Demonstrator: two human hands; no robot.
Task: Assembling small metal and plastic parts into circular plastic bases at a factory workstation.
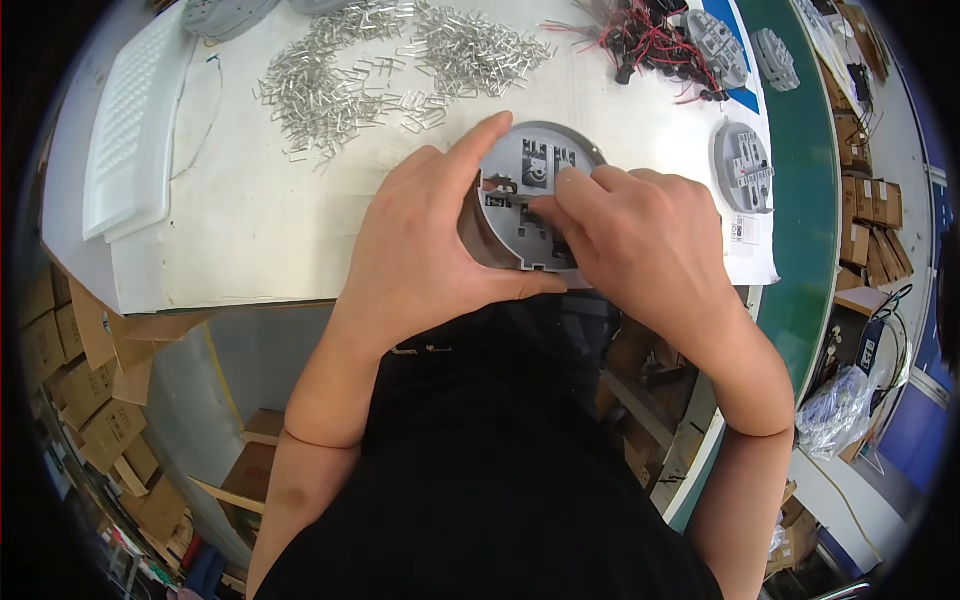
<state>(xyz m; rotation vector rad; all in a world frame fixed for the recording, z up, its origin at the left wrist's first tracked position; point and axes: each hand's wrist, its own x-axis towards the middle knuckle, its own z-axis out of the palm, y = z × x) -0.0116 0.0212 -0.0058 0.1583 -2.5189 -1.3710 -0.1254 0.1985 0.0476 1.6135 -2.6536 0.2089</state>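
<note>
A round grey plastic housing (510, 225) with dark slots and small metal parts inside is tilted up at the near edge of the table. My left hand (425, 235) is wrapped round its left side, thumb along the bottom rim and forefinger at the upper rim. Over the housing's right half, my right hand (640, 215) is closed, its thumb and forefinger pinched at the inside. What the pinch holds, if anything, is hidden by the fingers. Beyond my hands lies a loose heap of small bent metal pins (350, 85).
A white ridged tray (135, 125) stands at the left. Black parts with red wires (655, 45) are piled at the far right. Another round grey housing (743, 165) lies right of my right hand. Cardboard boxes (110, 435) fill the lower left, below the table edge.
</note>
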